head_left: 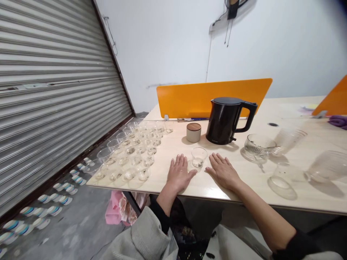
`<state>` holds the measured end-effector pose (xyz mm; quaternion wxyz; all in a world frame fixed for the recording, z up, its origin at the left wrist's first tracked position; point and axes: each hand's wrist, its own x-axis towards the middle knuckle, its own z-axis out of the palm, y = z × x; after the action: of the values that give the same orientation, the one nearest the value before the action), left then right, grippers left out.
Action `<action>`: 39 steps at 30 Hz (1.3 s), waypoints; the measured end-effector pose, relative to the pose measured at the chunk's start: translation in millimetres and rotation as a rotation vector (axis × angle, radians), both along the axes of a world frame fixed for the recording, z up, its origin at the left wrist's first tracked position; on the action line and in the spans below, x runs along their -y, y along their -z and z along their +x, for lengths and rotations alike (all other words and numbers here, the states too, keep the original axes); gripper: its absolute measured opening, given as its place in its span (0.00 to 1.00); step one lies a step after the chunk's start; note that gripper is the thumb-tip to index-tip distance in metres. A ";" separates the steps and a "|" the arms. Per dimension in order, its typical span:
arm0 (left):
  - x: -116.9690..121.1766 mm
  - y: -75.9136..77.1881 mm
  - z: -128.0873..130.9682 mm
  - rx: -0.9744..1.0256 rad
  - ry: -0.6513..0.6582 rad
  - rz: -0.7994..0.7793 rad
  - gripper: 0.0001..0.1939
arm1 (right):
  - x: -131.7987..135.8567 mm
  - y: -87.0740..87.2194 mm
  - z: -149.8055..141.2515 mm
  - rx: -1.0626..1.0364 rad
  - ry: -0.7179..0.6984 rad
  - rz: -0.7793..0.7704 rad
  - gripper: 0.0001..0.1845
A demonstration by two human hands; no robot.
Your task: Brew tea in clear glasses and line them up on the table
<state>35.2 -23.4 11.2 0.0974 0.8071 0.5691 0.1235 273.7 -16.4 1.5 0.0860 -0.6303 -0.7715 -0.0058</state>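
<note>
My left hand [179,173] lies flat on the pale wooden table [206,186], fingers stretched out, holding nothing. My right hand [222,171] rests flat a little to the right, also open. Between the two hands stands a small clear glass cup [198,157], touched by neither. Behind the cup are a black electric kettle [226,120] and a short beige jar with a wooden lid [193,132].
Several small clear glasses [130,151] crowd the table's left end. Glass pitchers and a lid [282,182] lie at the right. Orange dividers [195,96] stand at the back. A metal roller shutter [51,90] fills the left; bowls line the floor [54,202].
</note>
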 end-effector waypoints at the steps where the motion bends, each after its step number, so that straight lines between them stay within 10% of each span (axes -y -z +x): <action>1: 0.0 -0.2 -0.1 0.004 0.002 0.001 0.43 | 0.2 -0.7 -0.3 -0.001 0.002 -0.002 0.40; 39: -0.1 4.3 -1.4 -0.132 -0.005 0.030 0.45 | 5.9 -10.4 -6.7 0.097 0.040 -0.066 0.42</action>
<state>33.8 -23.2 6.9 0.0475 0.8134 0.5745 0.0786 267.0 -22.3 12.0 0.0277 -0.6469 -0.7619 -0.0127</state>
